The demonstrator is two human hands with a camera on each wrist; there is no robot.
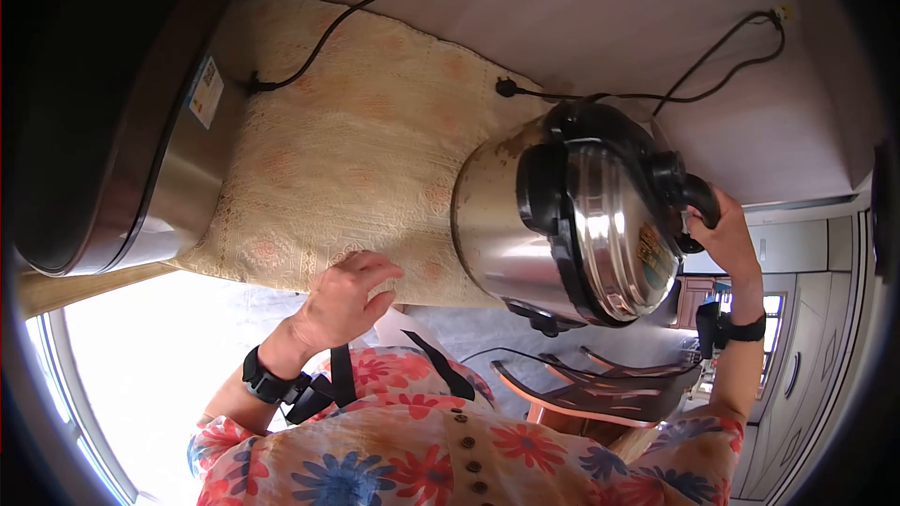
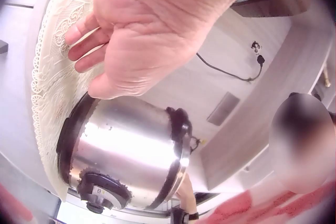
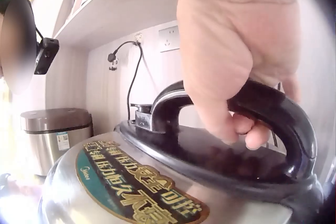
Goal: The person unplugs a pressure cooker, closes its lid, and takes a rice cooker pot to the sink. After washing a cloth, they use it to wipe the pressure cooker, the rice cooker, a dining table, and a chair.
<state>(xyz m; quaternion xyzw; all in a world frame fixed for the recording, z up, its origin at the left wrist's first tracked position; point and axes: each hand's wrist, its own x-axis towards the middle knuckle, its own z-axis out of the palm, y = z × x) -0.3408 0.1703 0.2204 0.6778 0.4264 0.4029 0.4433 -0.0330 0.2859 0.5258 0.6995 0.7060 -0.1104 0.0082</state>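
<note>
- Here's the right hand (image 1: 731,236), fingers curled firmly round the black handle (image 3: 294,124) on the lid of the pressure cooker (image 1: 506,215)!
- And that cooker, big and steel-bodied, sits at the right end of the patterned, lace-edged cloth (image 1: 328,141), its lid facing the right hand in the head view.
- Over to the left hand (image 1: 345,298): fingers released, loosely bent, out by the cloth's front edge and apart from the cooker (whether the fingertips brush the cloth, I can't tell).
- Gold lettering blazes across the lid's sticker (image 3: 128,187), right beneath that gripped handle!
- Down on the cooker's side, the left wrist view picks out a control panel (image 2: 104,195).
- At the far left, a second cooker (image 1: 192,187), steel with a dark lid, wears a label.
- Behind the pressure cooker, a black plug (image 1: 506,87) lies at the cloth's back edge.
</note>
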